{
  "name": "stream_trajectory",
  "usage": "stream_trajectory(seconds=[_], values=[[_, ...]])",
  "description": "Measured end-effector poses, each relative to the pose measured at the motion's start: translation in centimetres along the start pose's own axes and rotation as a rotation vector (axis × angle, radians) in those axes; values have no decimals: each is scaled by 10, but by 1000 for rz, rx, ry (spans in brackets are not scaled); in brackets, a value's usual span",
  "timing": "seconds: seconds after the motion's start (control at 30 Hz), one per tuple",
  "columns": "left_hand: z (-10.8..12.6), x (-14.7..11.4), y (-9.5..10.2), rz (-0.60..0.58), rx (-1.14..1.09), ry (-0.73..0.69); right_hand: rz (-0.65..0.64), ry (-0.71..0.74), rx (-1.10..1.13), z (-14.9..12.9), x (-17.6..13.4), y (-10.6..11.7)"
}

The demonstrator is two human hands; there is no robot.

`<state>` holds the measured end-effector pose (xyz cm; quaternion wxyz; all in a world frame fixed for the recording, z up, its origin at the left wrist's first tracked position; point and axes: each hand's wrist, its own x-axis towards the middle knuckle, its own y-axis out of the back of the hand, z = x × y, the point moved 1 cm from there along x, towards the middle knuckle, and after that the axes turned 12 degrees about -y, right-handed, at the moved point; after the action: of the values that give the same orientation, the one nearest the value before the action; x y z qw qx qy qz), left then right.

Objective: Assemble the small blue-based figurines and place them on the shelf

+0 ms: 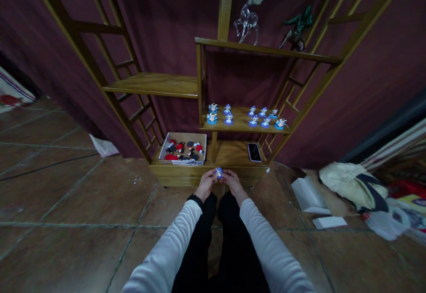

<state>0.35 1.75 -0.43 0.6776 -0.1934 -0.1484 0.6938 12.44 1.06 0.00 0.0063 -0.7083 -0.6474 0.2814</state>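
Between my two hands, in front of the cabinet's lower edge, is a small purple-and-white figurine. My left hand pinches it from the left, and my right hand has its fingers closed on the other side. Similar purple figurines stand in pairs on the shelf above, with a few blue-based figurines at both ends. An open cardboard box on the cabinet's bottom board holds several red and dark figurines.
A phone lies on the bottom board at right. A glass deer and a dark green statue occupy the upper shelf. White boxes, a cloth bag and plastic bags lie on the floor at right.
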Motion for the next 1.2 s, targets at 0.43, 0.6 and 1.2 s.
stream_trajectory(seconds=[0.43, 0.6, 1.2], values=[[6, -3, 0, 44, -98, 54, -90, -33, 23, -3, -5, 2], [2, -1, 2, 53, -71, 47, -126, -51, 8, -1, -5, 1], [3, -2, -2, 41, -50, 5, -90, -40, 46, 0, 0, 0]])
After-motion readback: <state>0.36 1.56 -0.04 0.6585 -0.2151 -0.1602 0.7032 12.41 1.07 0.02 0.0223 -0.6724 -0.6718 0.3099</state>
